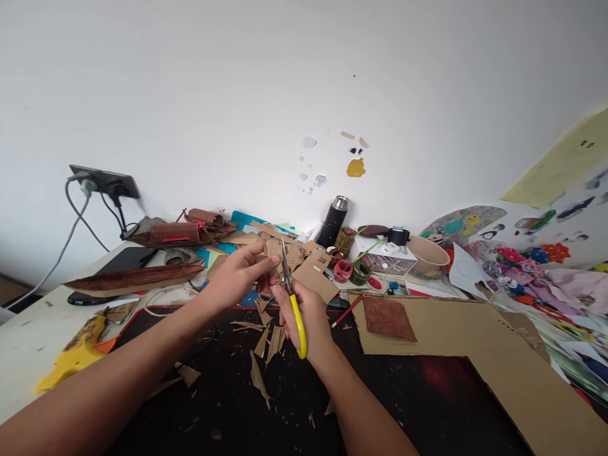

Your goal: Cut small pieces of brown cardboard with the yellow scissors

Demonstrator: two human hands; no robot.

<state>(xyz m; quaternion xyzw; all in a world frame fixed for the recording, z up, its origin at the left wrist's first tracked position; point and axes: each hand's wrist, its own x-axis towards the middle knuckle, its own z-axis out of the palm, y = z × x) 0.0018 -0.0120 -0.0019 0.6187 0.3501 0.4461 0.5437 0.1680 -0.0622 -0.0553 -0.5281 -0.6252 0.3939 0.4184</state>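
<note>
My right hand (306,316) is closed around yellow-handled scissors (299,326), whose metal blades point up and away from me. Just left of the blades, my left hand (244,272) is closed in a pinch, its fingertips at a small brown piece that is hard to tell from the cardboard scraps behind it. Several torn cardboard scraps (259,380) lie on the dark mat (228,418) below both hands. More cardboard pieces (316,278) are heaped just beyond the fingers.
Brown cardboard boats (137,278) and a yellow glue gun (78,354) are at the left. A black flask (334,221), paint jars (342,271) and a white box (387,256) stand at the back. A large cardboard sheet (441,326) bears a brown square (389,318) at right.
</note>
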